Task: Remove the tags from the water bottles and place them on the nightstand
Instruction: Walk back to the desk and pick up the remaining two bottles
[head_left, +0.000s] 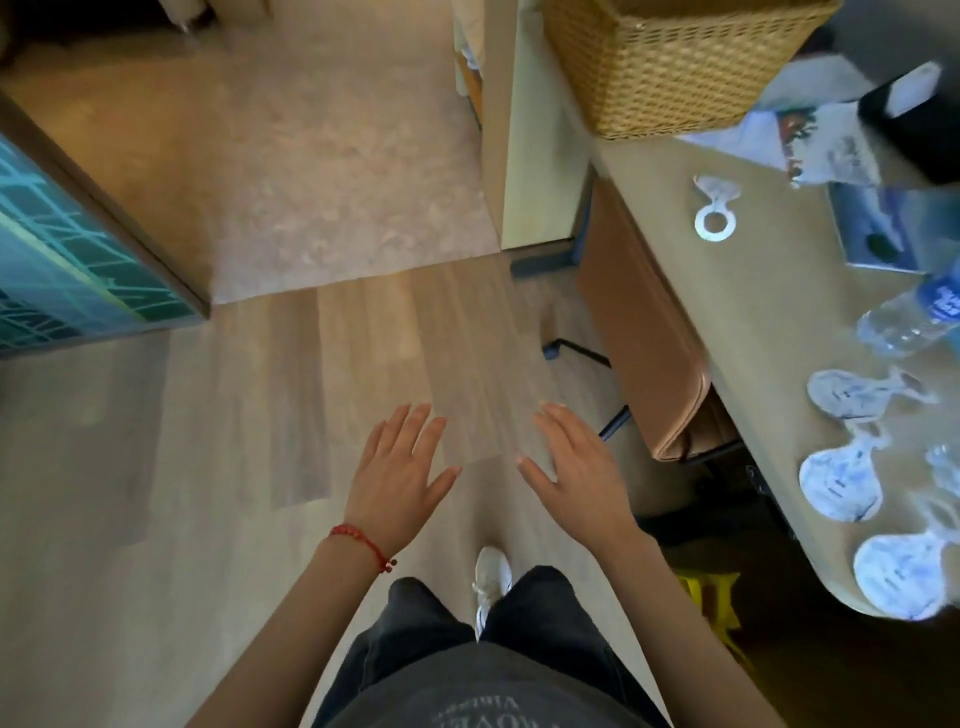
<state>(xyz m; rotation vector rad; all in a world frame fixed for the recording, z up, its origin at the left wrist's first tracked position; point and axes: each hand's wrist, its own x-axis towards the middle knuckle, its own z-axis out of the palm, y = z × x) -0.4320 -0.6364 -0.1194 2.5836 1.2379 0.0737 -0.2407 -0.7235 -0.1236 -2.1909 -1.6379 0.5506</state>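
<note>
my left hand (397, 470), a red bead bracelet (363, 543) on its wrist, hovers over the pale wood-plank floor (156, 441) with fingers spread flat, holding nothing, and my right hand (576, 467) beside it is the same. at right, the beige table (753, 312) carries white ring-topped paper tags (714, 208) far and near. a clear plastic water bottle with a blue label (914, 317) lies between them.

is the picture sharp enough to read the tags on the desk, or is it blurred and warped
Head view: the right edge is smeared, so the tags and bottle show no legible print; the wide lens bends the desk edge; both hands, left and right, are sharper at centre.
</note>
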